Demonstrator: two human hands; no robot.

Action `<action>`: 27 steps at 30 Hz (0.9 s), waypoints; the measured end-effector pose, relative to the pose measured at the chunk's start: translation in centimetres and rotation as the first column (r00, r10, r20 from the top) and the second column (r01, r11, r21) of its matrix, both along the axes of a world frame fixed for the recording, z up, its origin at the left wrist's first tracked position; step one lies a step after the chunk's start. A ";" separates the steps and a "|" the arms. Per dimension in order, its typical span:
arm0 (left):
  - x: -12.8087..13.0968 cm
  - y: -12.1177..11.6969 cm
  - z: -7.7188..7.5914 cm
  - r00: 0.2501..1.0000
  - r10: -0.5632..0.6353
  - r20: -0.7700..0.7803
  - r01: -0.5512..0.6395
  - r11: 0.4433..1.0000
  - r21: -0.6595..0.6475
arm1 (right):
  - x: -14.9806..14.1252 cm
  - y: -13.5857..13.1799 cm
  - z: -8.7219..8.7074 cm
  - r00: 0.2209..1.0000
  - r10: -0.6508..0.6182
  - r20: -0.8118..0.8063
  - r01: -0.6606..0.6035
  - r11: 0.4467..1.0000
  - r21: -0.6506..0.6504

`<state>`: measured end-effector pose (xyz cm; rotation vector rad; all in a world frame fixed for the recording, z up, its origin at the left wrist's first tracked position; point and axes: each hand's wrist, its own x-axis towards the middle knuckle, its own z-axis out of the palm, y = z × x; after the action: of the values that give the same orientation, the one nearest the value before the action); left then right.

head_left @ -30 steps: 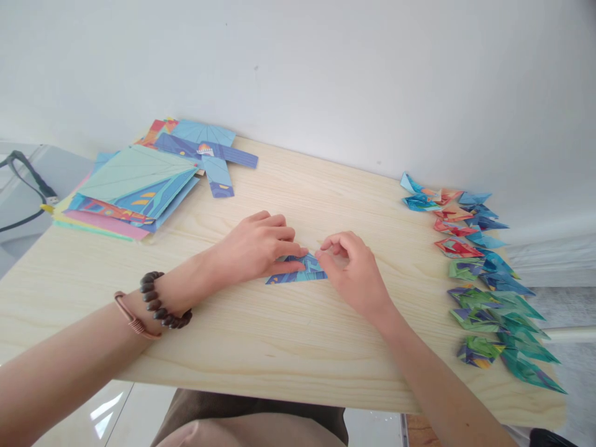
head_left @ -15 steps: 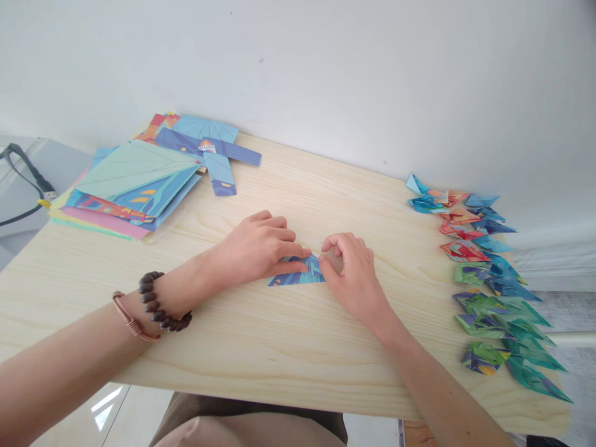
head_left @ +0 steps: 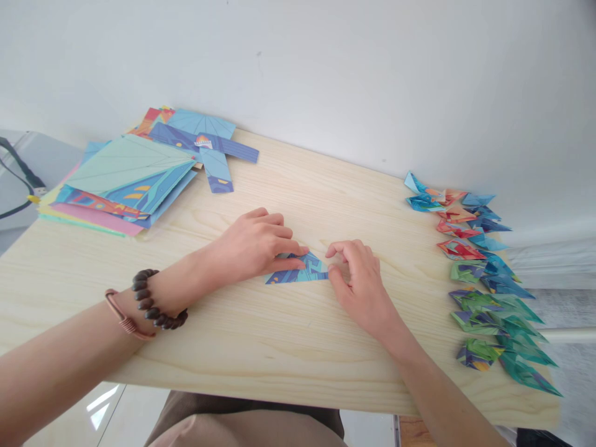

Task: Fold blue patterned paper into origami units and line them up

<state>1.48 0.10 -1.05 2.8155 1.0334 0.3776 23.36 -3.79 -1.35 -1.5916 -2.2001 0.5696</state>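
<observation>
A small piece of blue patterned origami paper [head_left: 313, 268], folded into a low triangle shape, lies flat on the wooden table. My left hand [head_left: 254, 247] holds it down from the left, with thumb and index finger on its surface. The palm and fingers cover its upper left part. At its right corner is my right hand [head_left: 357, 279], the thumb tip against or very near the paper. Its index finger is curved and apart from the thumb, so nothing is pinched there. A dark bead bracelet [head_left: 145, 298] and a copper-coloured bangle [head_left: 125, 315] circle my left wrist.
A stack of coloured origami sheets [head_left: 125, 167] fills the table's far left, with a folded blue paper cross [head_left: 215, 162] beside it. Along the right side stand rows of folded paper pieces [head_left: 465, 251], red, blue and green. A black cable [head_left: 18, 167] hangs left of the wooden table [head_left: 261, 347].
My right thumb has slid right along the paper to its right corner, uncovering more of it. My left hand stays pressed on the paper. The camera view has shifted slightly.
</observation>
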 end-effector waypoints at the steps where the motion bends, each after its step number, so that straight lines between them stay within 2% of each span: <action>1: 0.0 0.0 0.0 1.000 -0.001 0.001 0.001 1.000 0.000 | 0.0 0.0 0.1 1.000 0.002 0.002 -0.002 1.000 -0.004; 7: -0.1 0.0 -0.1 1.000 -0.011 0.019 0.011 1.000 -0.001 | 0.6 0.0 0.1 0.999 0.032 0.004 -0.032 0.999 -0.012; 12: 0.0 -0.1 -0.2 0.999 0.007 0.050 -0.005 0.999 -0.041 | 0.9 0.0 -0.6 0.993 -0.026 -0.115 0.027 1.000 0.005; 15: 0.2 -0.2 -0.3 0.995 0.054 0.078 -0.045 0.993 -0.111 | 0.2 -0.1 -0.7 0.996 -0.044 -0.081 0.048 0.998 0.050; 20: 0.5 0.0 -0.4 0.979 0.157 0.130 -0.118 0.957 -0.265 | -0.8 0.0 -0.6 1.000 0.017 0.015 -0.019 0.994 0.106; 23: 0.5 0.2 -0.2 0.971 0.178 0.160 -0.124 0.946 -0.298 | -0.8 1.0 -0.7 0.996 0.076 -0.047 -0.072 0.994 0.077; 27: 0.2 0.2 0.1 0.948 0.199 0.250 -0.102 0.931 -0.352 | -1.0 2.2 -0.6 0.968 0.120 -0.221 -0.118 0.993 0.022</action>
<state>1.70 0.30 -0.99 2.3084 1.1315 0.5437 22.32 -1.59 -1.97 -1.3273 -2.1354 0.7337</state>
